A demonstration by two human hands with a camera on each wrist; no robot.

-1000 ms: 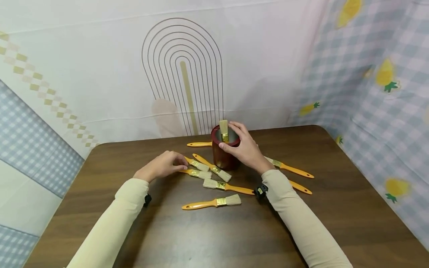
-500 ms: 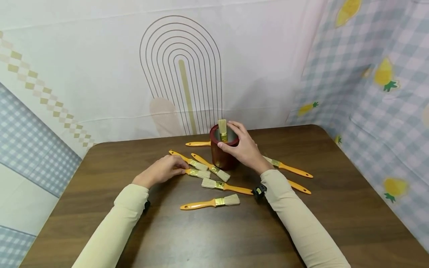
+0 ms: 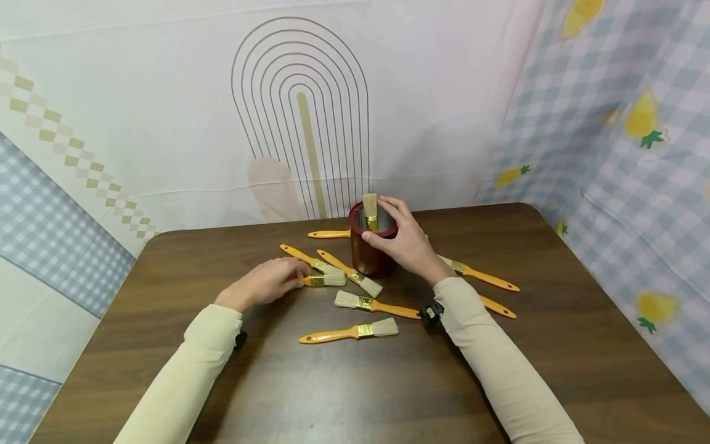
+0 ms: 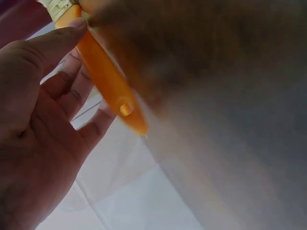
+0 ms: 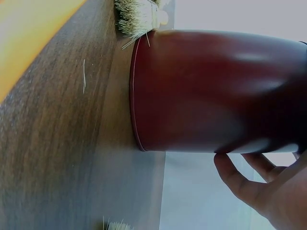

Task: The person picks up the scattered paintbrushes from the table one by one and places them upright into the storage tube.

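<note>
My left hand (image 3: 266,282) pinches a paintbrush (image 4: 103,72) by its orange handle, thumb on one side and fingers on the other. Its pale bristles point right in the head view, lying over those of a second paintbrush (image 3: 299,253). A dark red cylindrical pot (image 3: 368,256) stands upright at the back of the table. My right hand (image 3: 409,242) grips the pot near its rim from the right, thumb in front and fingers behind. One paintbrush (image 3: 370,206) stands in the pot, bristles up, its handle hidden inside.
Several more orange-handled paintbrushes lie around: one left of the pot (image 3: 328,234), one slanting in front of it (image 3: 349,273), two nearer the front (image 3: 383,308) (image 3: 333,336), and two by the right forearm (image 3: 488,280) (image 3: 497,307). A printed cloth (image 3: 432,92) hangs behind the wooden table (image 3: 344,394).
My left hand has shifted from the handles of two paintbrushes to the nearer one, whose bristles have turned and moved slightly back. My right hand stays at the pot.
</note>
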